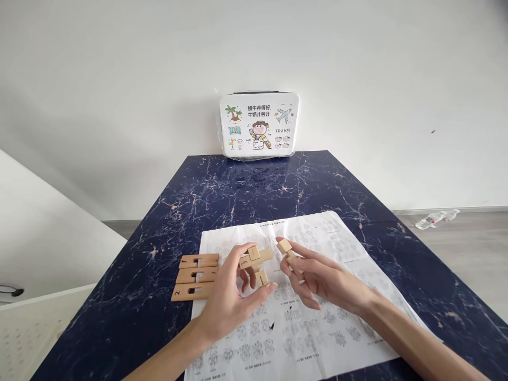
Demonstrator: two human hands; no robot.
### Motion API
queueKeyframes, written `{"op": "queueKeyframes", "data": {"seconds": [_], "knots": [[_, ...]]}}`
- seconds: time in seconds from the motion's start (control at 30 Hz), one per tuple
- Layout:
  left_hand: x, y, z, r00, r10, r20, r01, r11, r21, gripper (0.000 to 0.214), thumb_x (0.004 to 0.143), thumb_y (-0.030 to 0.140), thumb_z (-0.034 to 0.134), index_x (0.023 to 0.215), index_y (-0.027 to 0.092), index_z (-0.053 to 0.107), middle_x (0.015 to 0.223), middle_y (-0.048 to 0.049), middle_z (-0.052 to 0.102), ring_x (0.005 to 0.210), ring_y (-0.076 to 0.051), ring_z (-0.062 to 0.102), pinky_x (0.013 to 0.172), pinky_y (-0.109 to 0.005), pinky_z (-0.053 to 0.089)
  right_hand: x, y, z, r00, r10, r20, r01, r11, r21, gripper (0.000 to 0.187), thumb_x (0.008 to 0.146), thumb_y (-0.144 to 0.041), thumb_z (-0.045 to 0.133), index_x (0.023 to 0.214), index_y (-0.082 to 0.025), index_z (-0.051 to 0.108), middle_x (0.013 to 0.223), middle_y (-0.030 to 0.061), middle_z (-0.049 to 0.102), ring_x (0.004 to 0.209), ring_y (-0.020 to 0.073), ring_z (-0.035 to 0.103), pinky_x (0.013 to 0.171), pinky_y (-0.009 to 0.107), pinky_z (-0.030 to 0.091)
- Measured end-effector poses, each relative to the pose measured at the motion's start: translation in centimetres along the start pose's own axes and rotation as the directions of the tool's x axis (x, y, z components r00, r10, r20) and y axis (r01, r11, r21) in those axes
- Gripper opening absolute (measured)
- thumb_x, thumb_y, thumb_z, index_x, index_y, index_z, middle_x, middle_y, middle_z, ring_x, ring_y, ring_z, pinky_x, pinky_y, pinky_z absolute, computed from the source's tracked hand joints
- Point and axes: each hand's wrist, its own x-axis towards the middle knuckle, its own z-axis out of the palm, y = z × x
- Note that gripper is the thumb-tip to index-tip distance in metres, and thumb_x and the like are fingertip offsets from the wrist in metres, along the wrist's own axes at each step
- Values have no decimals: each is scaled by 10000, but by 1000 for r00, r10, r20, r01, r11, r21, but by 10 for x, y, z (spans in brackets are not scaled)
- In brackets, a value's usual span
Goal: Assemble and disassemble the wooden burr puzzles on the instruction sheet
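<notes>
My left hand (pixel 226 307) is closed around a few light wooden puzzle pieces (pixel 256 259), fitted across one another and held above the paper. Pencilled marks, one like a 3, show on them. To its right, my right hand (pixel 323 280) pinches another wooden puzzle piece (pixel 284 246), notched and tilted, apart from the left hand's pieces. Its lower end is partly hidden by the fingers. Beside my left wrist, three flat wooden pieces with cut-out slots (pixel 194 275) lie side by side, marked with numbers and partly overlapping the paper.
A large creased instruction sheet (pixel 313 338) with rows of small line drawings lies under my hands on the dark blue marbled table (pixel 254 185). A white case with cartoon prints (pixel 260 127) leans against the wall. A clear plastic bottle (pixel 432 219) lies on the floor at right.
</notes>
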Motion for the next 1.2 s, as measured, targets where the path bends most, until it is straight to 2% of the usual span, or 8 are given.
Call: {"op": "queueKeyframes", "data": {"seconds": [0.07, 0.23, 0.37, 0.47, 0.57, 0.73, 0.97, 1.2], "knots": [[0, 0, 0, 1000, -1, -1, 1, 1000, 5, 584, 969, 492, 773, 1447, 334, 477, 1043, -12, 623, 777, -156, 597, 646, -278, 543, 0, 0, -2, 1000, -6, 18, 5, 999, 48, 444, 1105, -303, 639, 1520, -300, 481, 1076, 20, 624, 595, 68, 567, 553, 237, 536], [0, -3, 0, 998, 53, -18, -52, 998, 33, 576, 971, 455, 782, 1442, 348, 468, 1078, -10, 603, 749, -139, 596, 632, -272, 543, 4, 0, -4, 992, 12, 127, -17, 999, 38, 214, 1112, -392, 612, 1161, -186, 645, 927, -15, 625, 465, 68, 617, 433, 224, 583], [-2, -7, 2, 977, 199, -77, -188, 973, 133, 581, 974, 395, 787, 1453, 375, 460, 1156, -26, 585, 781, -147, 607, 652, -281, 561, 6, 3, -3, 984, 94, 154, -94, 996, -10, 476, 1120, -527, 543, 853, -150, 657, 650, -42, 590, 378, 80, 562, 368, 195, 529], [-4, -10, 2, 942, 323, -95, -292, 925, 244, 630, 966, 385, 810, 1482, 383, 449, 1247, -57, 599, 1006, -227, 665, 834, -360, 609, 4, 5, 1, 978, 165, 127, -151, 982, -112, 663, 1142, -591, 432, 716, -138, 663, 490, -30, 552, 342, 84, 538, 362, 173, 443], [-6, -14, 2, 923, 379, -58, -350, 894, 278, 667, 967, 423, 815, 1513, 389, 434, 1346, -75, 596, 1198, -284, 647, 1013, -440, 587, 4, 4, 9, 979, 193, 68, -173, 957, -231, 746, 1116, -680, 407, 715, -127, 708, 451, -19, 557, 341, 88, 542, 389, 188, 408], [-5, -17, 1, 954, 298, -22, -284, 926, 249, 649, 979, 419, 804, 1512, 404, 433, 1386, -60, 616, 1236, -281, 649, 1060, -451, 565, 6, 2, 17, 992, 123, 41, -109, 962, -249, 646, 1042, -725, 550, 842, -138, 728, 679, 9, 673, 449, 93, 587, 501, 243, 537], [-2, -5, 0, 990, 130, 45, -134, 985, 107, 635, 918, 487, 845, 1440, 336, 517, 1332, -68, 678, 1184, -306, 685, 971, -441, 596, 5, 4, 8, 990, 125, 57, -117, 984, -135, 495, 1082, -536, 587, 1371, -140, 657, 753, 15, 696, 495, 110, 606, 515, 244, 551], [-2, 1, -2, 999, 25, 46, -22, 998, -67, 670, 889, 533, 851, 1440, 310, 542, 1377, -88, 678, 1226, -318, 681, 1082, -499, 561, 9, 8, 3, 989, 147, -1, -147, 988, 37, 324, 1062, -430, 543, 1208, -164, 657, 843, 38, 700, 542, 121, 588, 515, 254, 551]]}}
